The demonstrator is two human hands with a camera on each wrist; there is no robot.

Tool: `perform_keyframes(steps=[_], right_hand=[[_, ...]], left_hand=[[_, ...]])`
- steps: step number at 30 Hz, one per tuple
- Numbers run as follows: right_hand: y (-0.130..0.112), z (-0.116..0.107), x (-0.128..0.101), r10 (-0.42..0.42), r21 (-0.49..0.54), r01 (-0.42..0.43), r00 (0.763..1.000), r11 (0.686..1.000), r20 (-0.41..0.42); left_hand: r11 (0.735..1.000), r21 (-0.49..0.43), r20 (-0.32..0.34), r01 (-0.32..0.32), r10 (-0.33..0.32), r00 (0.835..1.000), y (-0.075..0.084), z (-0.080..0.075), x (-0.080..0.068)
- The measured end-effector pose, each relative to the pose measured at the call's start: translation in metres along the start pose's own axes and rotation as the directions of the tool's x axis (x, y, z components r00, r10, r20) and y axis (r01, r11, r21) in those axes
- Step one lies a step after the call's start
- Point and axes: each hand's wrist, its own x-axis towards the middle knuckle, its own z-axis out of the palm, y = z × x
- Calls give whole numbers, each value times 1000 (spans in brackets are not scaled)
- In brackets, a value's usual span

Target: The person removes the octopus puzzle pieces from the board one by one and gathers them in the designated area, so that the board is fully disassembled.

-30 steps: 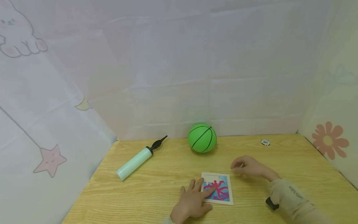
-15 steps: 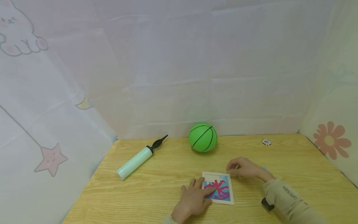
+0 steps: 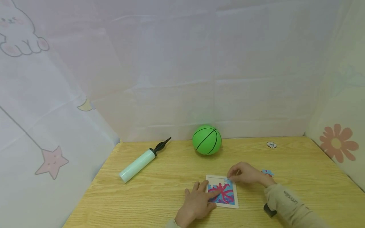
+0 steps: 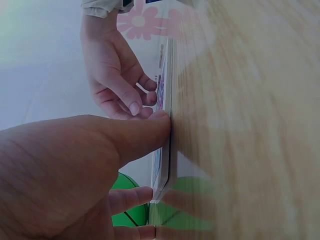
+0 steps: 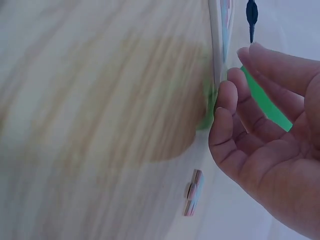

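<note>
A square jigsaw puzzle (image 3: 228,196) with a pink octopus on blue lies in its pale wooden frame; its upper left part shows bare board. My left hand (image 3: 195,204) rests spread at the puzzle's left side, forefinger stretched over the picture. In the left wrist view the thumb (image 4: 145,132) touches the frame's near edge. My right hand (image 3: 246,172) is at the upper right corner, fingertips over the blue piece there. In the right wrist view its fingers (image 5: 227,97) are loosely bent beside the frame, with no piece visible between them.
A loose blue and red puzzle piece (image 3: 267,173) lies right of the right hand. Farther back are a green ball (image 3: 206,140), a pale green hand pump (image 3: 138,166) with a black nozzle, and a white round chip (image 3: 271,144). A light printed cloth (image 3: 171,79) hangs behind the table.
The right hand has moved left and slightly toward me onto the puzzle's upper right corner, uncovering the loose piece behind its wrist. The left hand has stayed on the puzzle.
</note>
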Motion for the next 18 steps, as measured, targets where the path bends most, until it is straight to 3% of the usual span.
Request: perform_keyframes(steps=[8,18], right_hand=[[-6,6,4,5,-16,-5,1000,1000,12],[-9,8,5,74,-52,-75,997,996,-13]], left_hand=[[1000,9,9,-5,5,1000,0,1,1],[1000,11,16,6,-6,1000,0,0,0]])
